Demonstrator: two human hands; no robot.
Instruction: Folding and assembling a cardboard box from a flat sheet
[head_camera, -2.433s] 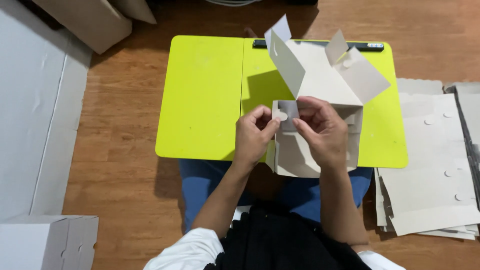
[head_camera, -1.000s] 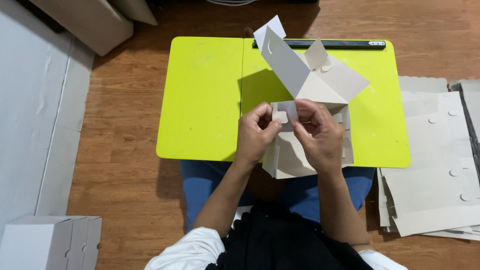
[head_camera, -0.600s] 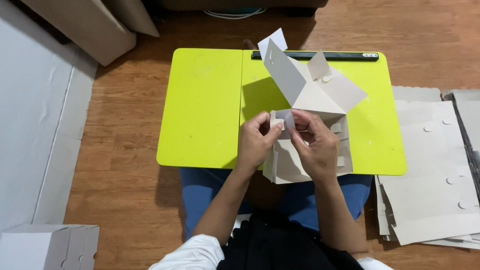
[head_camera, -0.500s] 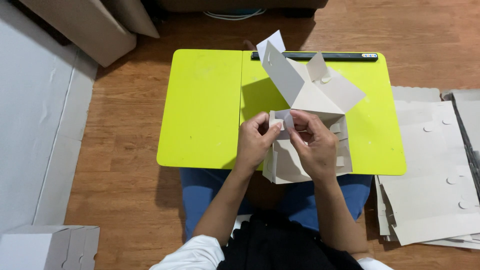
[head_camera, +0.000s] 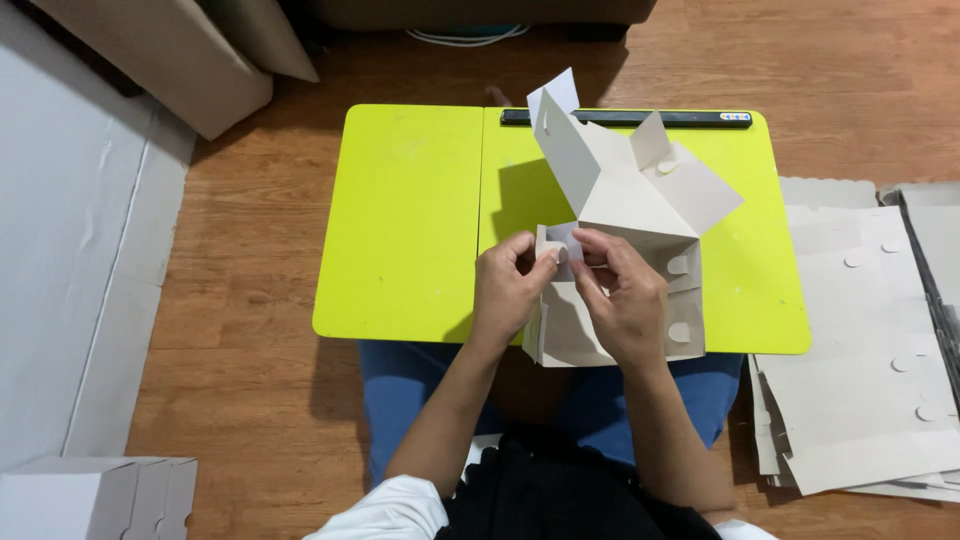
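A half-folded grey cardboard box (head_camera: 630, 200) stands on the lime-green folding table (head_camera: 410, 220), its lid flaps raised toward the far edge. My left hand (head_camera: 508, 290) pinches a small side flap of the box at its near left corner. My right hand (head_camera: 625, 295) grips the same flap from the right, fingers curled over the box's front wall. Both hands touch each other at the flap.
A stack of flat grey box blanks (head_camera: 870, 340) lies on the wooden floor to the right. A black ruler-like bar (head_camera: 640, 118) lies along the table's far edge. Folded white boxes (head_camera: 90, 495) sit at bottom left. A large cardboard box (head_camera: 170, 50) stands at top left.
The box has tilted and shifted slightly. My hands have stayed on the small flap and moved a little lower along the front wall.
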